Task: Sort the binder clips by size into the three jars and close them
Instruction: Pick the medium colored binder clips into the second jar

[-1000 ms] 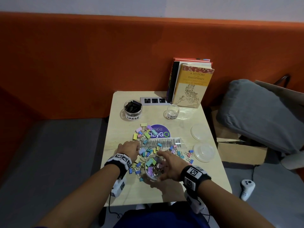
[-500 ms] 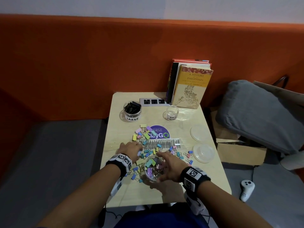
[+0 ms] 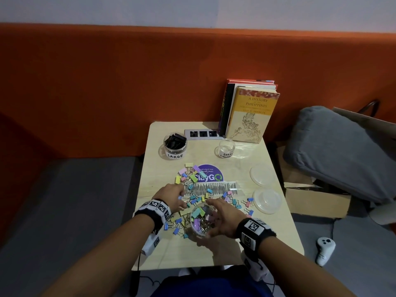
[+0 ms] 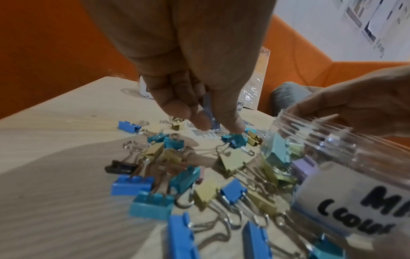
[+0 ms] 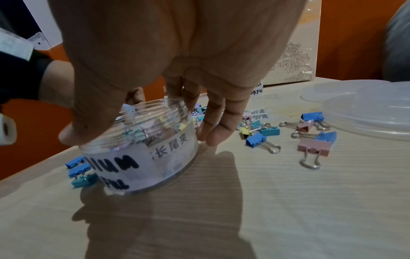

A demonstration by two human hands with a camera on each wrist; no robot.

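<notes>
Head view, jars: I counted three on the tabletop (image 3: 267,243). The medium jar (image 3: 200,221) was my landmark; the "LARGE" jar (image 3: 175,145) with black clips and the nearly empty small jar (image 3: 226,148) stood well beyond it, all three open.
Head view, lids: I saw two clear lids (image 3: 266,200) to the right of the medium jar; a third I could not find.
Head view, clips: the loose coloured clips (image 3: 192,179) lay scattered beyond and left of the medium jar, too many and too tangled for me to count.
Left wrist view, left hand: my left hand (image 4: 195,73) was pinching one small blue clip (image 4: 209,112) between thumb and fingertips, just left of the medium jar's mouth.
Left wrist view, handling: I judged the clips light, stiff and springy, with wire handles that snag on neighbours; the painted body is the best place to grip.
Right wrist view, right hand: my right hand (image 5: 177,70) was curled over the medium jar's rim, thumb on one side and fingers on the other, holding it tilted on the tabletop.
Right wrist view, jar handling: I judged the jar light, rigid, smooth plastic that could slip; holding its threaded rim seemed soundest.
Right wrist view, nearby clips: I counted roughly five clips right of the medium jar, among them a pink clip (image 5: 311,145).
</notes>
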